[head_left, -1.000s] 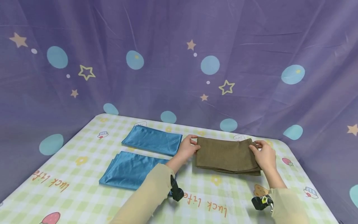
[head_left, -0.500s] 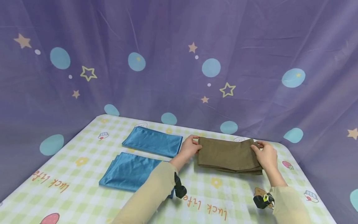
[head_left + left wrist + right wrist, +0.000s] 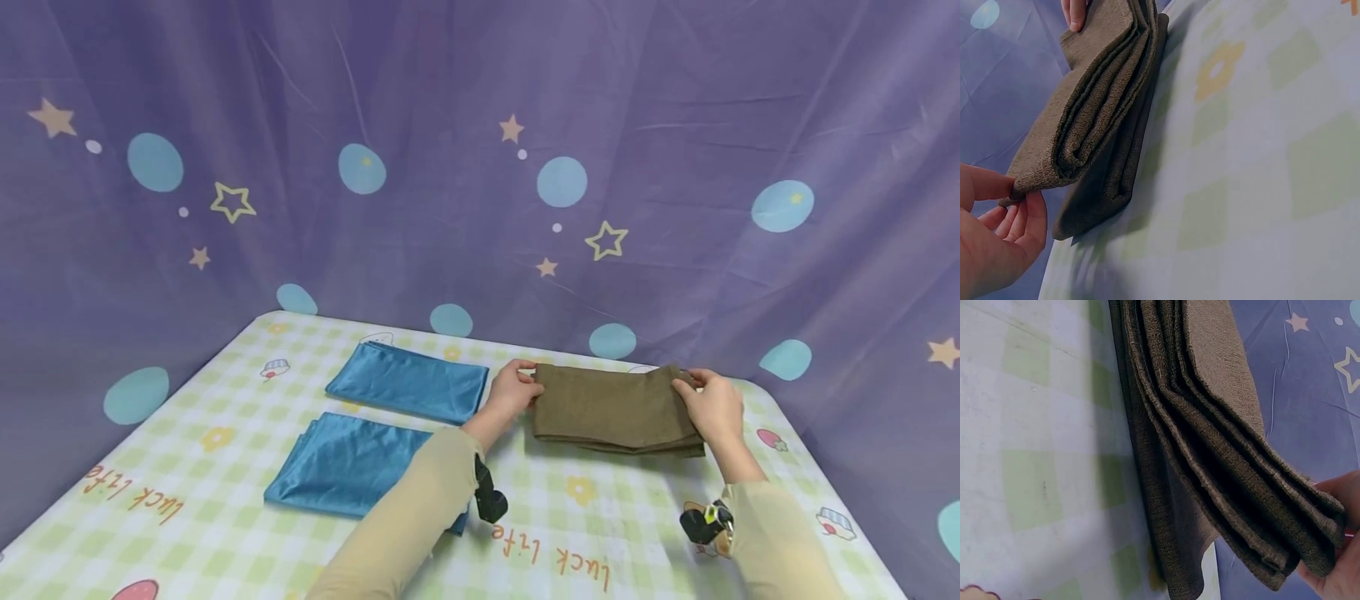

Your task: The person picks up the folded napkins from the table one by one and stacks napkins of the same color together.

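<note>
A brown folded cloth (image 3: 611, 408) is held at the right of the table, its far edge up between my hands. My left hand (image 3: 512, 392) pinches its far left corner; in the left wrist view the thumb lies above and the fingers (image 3: 1036, 219) below. My right hand (image 3: 714, 410) grips the far right corner, where the right wrist view shows several stacked layers (image 3: 1235, 462). Beneath the held layers, another folded brown layer (image 3: 1094, 200) lies on the table; I cannot tell whether it is a separate cloth. Parts of my right hand are hidden behind the cloth.
Two shiny blue folded cloths lie on the left, one farther back (image 3: 408, 382) and one nearer (image 3: 345, 467), partly covered by my left sleeve (image 3: 420, 508). The checked tablecloth (image 3: 577, 525) reaches a purple curtain (image 3: 450, 208) behind. Each wrist carries a black camera (image 3: 489, 492).
Both hands keep their hold on the brown cloth. Its near edge has risen slightly and shifted a little right, with the left hand moving right too. The blue cloths stay put.
</note>
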`<state>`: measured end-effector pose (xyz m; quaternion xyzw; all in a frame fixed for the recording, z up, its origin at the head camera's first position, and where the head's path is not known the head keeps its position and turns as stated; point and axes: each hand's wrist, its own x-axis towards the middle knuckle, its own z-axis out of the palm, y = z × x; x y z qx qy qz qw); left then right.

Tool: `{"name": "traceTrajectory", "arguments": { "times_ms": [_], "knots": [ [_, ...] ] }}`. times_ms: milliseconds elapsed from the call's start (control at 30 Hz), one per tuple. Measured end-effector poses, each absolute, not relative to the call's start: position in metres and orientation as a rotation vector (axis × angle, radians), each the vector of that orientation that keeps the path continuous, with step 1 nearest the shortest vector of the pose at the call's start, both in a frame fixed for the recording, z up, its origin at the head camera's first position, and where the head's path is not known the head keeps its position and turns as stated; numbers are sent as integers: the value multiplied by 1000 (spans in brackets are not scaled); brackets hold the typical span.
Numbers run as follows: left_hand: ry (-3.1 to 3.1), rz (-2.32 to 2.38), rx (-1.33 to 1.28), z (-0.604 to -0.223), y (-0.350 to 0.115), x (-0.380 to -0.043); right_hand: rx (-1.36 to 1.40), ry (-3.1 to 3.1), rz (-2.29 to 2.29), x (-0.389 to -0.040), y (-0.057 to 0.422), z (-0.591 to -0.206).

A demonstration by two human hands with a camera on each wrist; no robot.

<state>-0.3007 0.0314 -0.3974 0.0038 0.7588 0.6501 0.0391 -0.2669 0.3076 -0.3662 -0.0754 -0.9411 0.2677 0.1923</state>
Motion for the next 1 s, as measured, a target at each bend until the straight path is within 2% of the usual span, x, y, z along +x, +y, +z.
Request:
{"name": "traceTrajectory", "arguments": {
  "times_ms": [1000],
  "knots": [
    [2364,2014,-106,-406,39,-318,-240,-2613,717,-292,307,-362]
  ]
}}
